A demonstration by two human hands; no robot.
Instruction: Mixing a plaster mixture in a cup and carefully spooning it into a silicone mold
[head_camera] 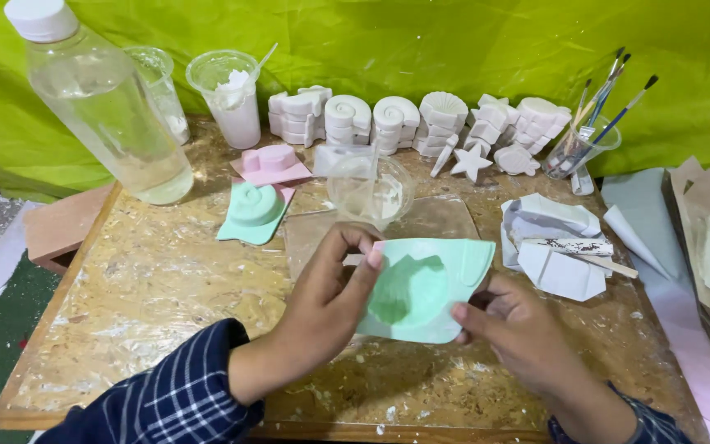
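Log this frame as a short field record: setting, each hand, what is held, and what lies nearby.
setting: worn chipboard table in front of a green cloth backdrop
left hand: grips the left edge of the green mould, thumb on top
right hand: holds its lower right edge
green mould: mint, flexible, shell-shaped hollow, held above the table
nearby: clear plastic cup, spiral green mould, pink mould
back row: white plaster casts, jar of brushes
far left: water bottle

Green cloth backdrop [421, 41] hangs behind a chipboard table [149, 288].
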